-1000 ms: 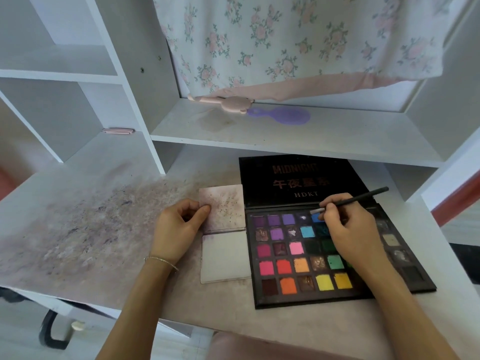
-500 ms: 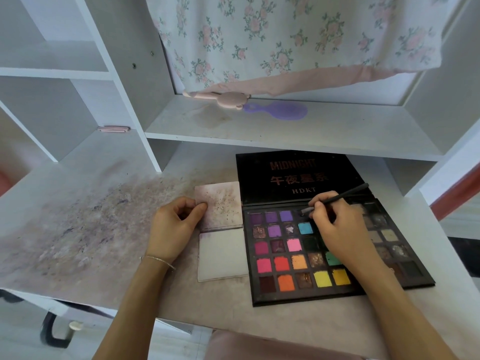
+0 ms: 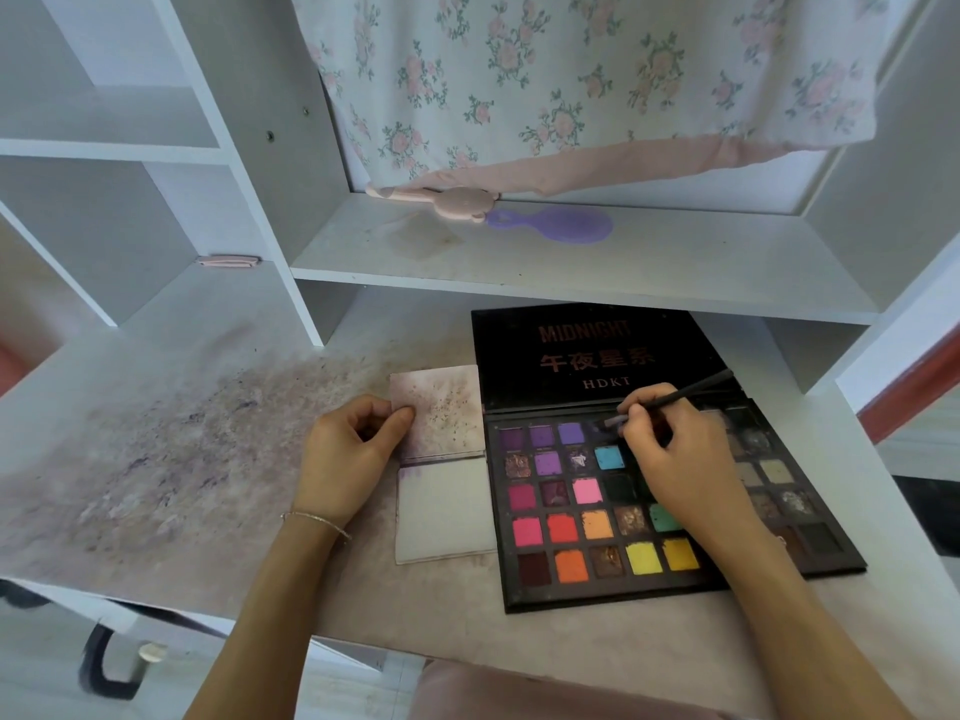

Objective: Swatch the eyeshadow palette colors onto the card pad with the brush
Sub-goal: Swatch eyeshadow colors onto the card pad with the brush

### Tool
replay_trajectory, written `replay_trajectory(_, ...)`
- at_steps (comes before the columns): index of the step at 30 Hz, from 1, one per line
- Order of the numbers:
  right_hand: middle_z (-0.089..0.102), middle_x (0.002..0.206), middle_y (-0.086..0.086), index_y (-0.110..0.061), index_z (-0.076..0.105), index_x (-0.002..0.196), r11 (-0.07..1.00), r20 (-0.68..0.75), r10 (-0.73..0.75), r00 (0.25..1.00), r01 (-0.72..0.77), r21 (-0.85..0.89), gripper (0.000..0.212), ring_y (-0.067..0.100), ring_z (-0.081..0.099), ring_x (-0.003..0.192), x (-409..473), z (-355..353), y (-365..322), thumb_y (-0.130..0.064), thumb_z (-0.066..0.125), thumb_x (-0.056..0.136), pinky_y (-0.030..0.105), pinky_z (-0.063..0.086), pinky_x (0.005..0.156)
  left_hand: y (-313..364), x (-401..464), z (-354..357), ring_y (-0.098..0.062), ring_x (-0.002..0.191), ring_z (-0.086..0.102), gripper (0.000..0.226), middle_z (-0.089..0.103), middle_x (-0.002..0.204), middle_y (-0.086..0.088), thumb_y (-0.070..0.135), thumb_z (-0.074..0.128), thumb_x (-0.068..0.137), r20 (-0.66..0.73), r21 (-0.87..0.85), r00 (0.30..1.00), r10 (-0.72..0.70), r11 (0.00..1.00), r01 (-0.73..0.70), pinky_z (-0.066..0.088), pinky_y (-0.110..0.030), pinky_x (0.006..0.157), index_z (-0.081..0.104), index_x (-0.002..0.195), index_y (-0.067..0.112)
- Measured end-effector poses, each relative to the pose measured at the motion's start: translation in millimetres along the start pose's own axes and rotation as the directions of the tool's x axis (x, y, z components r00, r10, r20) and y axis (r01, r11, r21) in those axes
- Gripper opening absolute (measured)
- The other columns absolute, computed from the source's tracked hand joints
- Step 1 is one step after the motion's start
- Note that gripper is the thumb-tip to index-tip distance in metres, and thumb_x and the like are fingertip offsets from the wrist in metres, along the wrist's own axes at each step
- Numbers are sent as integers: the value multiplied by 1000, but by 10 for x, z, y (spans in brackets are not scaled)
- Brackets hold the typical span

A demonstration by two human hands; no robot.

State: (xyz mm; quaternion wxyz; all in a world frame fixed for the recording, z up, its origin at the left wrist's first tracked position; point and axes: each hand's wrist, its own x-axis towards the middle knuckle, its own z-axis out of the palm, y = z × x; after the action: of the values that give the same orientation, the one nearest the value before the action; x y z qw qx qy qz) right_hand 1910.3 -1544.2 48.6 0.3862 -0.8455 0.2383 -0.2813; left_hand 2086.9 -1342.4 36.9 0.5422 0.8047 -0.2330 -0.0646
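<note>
At the bottom of the frame both forearms ran in from the lower edge, cut off above the elbows. In the centre, on the stained pale desk top (image 3: 171,459), lay the square white card pad (image 3: 442,462), its upper page speckled with purple-brown powder and its lower page nearly clean. The left hand (image 3: 349,457) pinched the upper page's left edge between thumb and curled fingers. Just right of the pad, touching it, sat the open black eyeshadow palette (image 3: 613,589) with its grid of bright pans; the right hand (image 3: 680,459) covered several pans in the middle columns, and the far-right pans were dim and hard to tell apart. That hand gripped the thin black brush (image 3: 691,391), whose pale tip rested in a dark top-row pan. Farther back, on the white shelf (image 3: 675,272), a pink bear-shaped hairbrush (image 3: 452,200) was partly hidden under the flowered curtain (image 3: 571,75), beside a purple hairbrush (image 3: 558,225).
</note>
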Motion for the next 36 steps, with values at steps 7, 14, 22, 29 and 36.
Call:
replay_trajectory(7, 63, 67, -10, -28, 52, 80, 983, -31, 41, 999, -35, 180, 21, 13, 63, 70, -31, 36, -160, -10, 46, 89, 24, 52, 54, -5, 3, 2, -18, 64, 54, 24, 61, 65, -2, 13, 65, 82, -5, 3, 1000, 5, 1000, -5, 46, -31, 65, 60, 61, 21)
replay_trajectory(14, 65, 68, -11, -28, 55, 77, 949, 121, 4, 993, -42, 312, 17, 30, 57, 63, -128, 397, -504, -16, 48, 87, 39, 49, 58, -7, -3, 0, -9, 57, 51, 27, 56, 58, 7, 14, 65, 82, -5, 25, 1000, 25, 999, -24, 41, -18, 59, 57, 58, 24)
replay_trajectory(22, 66, 77, 0, -32, 49, 79, 965, 268, -75, 961, 1, 264, 17, 8, 63, 76, -129, 801, -671, -18, 53, 87, 21, 52, 68, 3, -4, -5, -9, 56, 49, 28, 54, 57, 7, 15, 65, 83, -10, 31, 999, 32, 999, -32, 41, -25, 59, 55, 58, 24)
replay_trajectory(29, 65, 77, 0, -28, 49, 74, 976, 293, -100, 951, 36, 217, 18, 8, 60, 73, -108, 843, -653, -16, 56, 86, 18, 49, 61, 9, -6, 2, -10, 57, 49, 24, 54, 59, 3, 16, 65, 82, -12, 21, 1000, 10, 1000, -9, 40, -23, 58, 56, 61, 19)
replay_trajectory(36, 64, 79, -3, -32, 47, 74, 981, 330, -94, 939, 31, 193, 22, 5, 60, 75, -103, 844, -673, -16, 56, 86, 16, 49, 64, 16, -8, -1, -19, 65, 56, 15, 62, 69, -7, 17, 64, 83, -2, 20, 1000, -2, 1000, 2, 47, -32, 65, 63, 69, 11)
